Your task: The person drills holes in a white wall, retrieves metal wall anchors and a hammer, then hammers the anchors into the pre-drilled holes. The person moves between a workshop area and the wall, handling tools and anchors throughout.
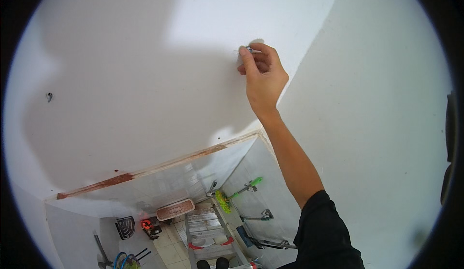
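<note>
My right hand (265, 76) reaches up to the white wall (140, 80), near the corner where it meets the wall on the right. Thumb and fingertips are closed in a pinch on a small shiny metal fitting (249, 49) at the wall surface. The fingers partly cover it, so its full shape is hidden. A small metal hook (50, 96) sticks out of the same wall far to the left. My left hand is out of view.
Below me stands a metal stepladder (208, 228) on a tiled floor. Around it are a reddish-stained trough (175, 209), an orange-and-black tool (148, 226), a green brush (223, 201) and a black corner shelf (125, 227). A ledge (159, 165) with brown stains runs along the wall.
</note>
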`<control>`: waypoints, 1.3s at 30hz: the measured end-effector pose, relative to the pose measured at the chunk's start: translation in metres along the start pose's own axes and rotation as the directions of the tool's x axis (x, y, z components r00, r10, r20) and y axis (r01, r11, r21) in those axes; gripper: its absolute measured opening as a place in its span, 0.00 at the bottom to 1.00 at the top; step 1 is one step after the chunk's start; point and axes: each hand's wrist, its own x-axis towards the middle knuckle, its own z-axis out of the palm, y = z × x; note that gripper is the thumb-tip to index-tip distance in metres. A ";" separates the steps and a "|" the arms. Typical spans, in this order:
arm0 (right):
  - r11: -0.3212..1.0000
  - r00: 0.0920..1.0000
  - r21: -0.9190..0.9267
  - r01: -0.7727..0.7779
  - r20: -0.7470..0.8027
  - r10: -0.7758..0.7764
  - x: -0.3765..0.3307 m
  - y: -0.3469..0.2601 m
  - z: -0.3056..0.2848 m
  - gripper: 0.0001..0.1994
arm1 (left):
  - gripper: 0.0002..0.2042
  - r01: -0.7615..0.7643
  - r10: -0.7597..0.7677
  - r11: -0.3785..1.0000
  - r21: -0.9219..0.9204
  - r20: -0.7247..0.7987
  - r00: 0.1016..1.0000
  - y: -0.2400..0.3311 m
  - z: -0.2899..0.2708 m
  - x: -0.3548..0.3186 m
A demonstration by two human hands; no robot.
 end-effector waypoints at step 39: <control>0.930 0.944 -0.167 0.328 0.029 -0.328 0.001 0.001 -0.009 0.13 | 0.21 -0.010 0.027 0.978 -0.211 0.078 0.997 -0.031 -0.006 0.008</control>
